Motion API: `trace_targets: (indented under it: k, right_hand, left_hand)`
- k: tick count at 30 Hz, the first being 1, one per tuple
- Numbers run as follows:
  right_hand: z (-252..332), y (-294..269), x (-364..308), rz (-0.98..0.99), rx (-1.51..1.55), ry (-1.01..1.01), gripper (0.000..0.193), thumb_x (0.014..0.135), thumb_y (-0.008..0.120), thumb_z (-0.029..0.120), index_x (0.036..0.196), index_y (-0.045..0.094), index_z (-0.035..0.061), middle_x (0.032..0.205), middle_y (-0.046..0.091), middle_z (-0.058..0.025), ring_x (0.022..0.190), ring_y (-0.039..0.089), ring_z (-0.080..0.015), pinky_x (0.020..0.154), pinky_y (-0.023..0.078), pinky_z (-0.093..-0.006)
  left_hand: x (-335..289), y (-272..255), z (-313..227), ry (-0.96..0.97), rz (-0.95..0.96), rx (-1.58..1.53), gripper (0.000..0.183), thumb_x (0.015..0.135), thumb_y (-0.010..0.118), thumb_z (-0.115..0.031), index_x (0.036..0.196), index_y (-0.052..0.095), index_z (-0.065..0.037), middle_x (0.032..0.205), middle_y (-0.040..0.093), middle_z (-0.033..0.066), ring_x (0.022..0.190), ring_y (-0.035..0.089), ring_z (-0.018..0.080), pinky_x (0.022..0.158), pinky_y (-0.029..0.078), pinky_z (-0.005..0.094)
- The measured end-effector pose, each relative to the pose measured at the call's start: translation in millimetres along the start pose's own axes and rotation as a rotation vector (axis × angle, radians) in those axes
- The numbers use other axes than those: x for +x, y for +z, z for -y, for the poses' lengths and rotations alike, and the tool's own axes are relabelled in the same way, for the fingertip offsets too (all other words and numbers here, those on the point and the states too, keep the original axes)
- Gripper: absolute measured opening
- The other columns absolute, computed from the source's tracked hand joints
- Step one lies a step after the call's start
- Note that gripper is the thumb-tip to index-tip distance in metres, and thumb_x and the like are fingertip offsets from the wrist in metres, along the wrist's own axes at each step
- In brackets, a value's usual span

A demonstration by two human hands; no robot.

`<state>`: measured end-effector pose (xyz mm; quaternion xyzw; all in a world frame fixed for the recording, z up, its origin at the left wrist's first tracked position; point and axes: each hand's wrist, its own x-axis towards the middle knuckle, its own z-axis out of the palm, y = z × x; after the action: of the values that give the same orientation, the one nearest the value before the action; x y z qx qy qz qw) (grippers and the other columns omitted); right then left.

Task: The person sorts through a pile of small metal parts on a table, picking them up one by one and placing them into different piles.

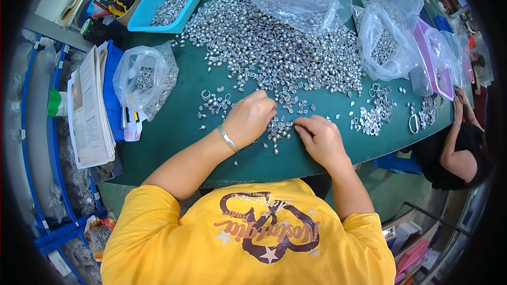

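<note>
On the green tabletop (222, 166) small silver metal pieces lie in front of me, some rounded like beads, others ring-shaped. My left hand (251, 119), a metal bangle at its wrist, is closed with the fingertips pinched at the left edge of a small cluster of silver metal pieces (279, 129). Whatever it pinches is hidden. On the cluster's right side is my right hand (321, 136), fingers curled and thumb against the forefinger; anything between them is too small to make out. A looser group of silver rings (215, 103) lies left of my left hand.
Beyond my hands spreads a large heap of silver pieces (274, 42). A turquoise basket (138, 15), clear plastic bags (140, 76) and a purple tray (434, 68) surround it. Papers (87, 108) stand at the left. Another person's arm (451, 140) rests at the right edge.
</note>
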<state>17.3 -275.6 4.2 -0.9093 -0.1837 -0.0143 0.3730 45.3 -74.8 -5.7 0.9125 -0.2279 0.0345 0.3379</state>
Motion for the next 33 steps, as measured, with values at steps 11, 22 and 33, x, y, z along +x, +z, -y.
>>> trace_targets:
  k: [11,22,33]
  right_hand:
    - [9.0,7.7,-6.9,0.078,-0.016,0.008,0.013,0.074,0.068,0.018,0.079,0.065,0.0067,0.073,0.061,-0.0092,0.065,0.061,-0.029,0.058,0.049,-0.0364]
    - [15.3,8.7,-14.4,0.013,-0.029,0.04,0.013,0.074,0.067,0.014,0.083,0.064,0.0061,0.073,0.06,-0.0094,0.063,0.06,-0.0284,0.056,0.05,-0.0354]
    - [11.0,9.1,-13.3,-0.04,0.178,-0.004,0.011,0.073,0.069,0.007,0.082,0.064,0.0047,0.065,0.057,-0.0078,0.054,0.055,-0.0208,0.049,0.044,-0.0295]
  left_hand:
    - [-9.1,-5.1,9.2,0.094,-0.079,-0.045,0.01,0.071,0.066,0.002,0.079,0.059,0.001,0.076,0.054,0.0133,0.072,0.056,0.0299,0.065,0.048,0.0357]
    - [-17.1,-21.1,-9.3,-0.554,0.095,-0.783,0.012,0.084,0.059,-0.003,0.095,0.061,-0.001,0.079,0.062,0.0072,0.054,0.046,0.0084,0.048,0.036,0.0213]
    - [-31.3,-20.6,-5.4,-0.902,0.226,-1.705,0.011,0.087,0.054,-0.001,0.097,0.057,0.002,0.089,0.061,0.0125,0.055,0.04,0.0042,0.045,0.031,0.0149]
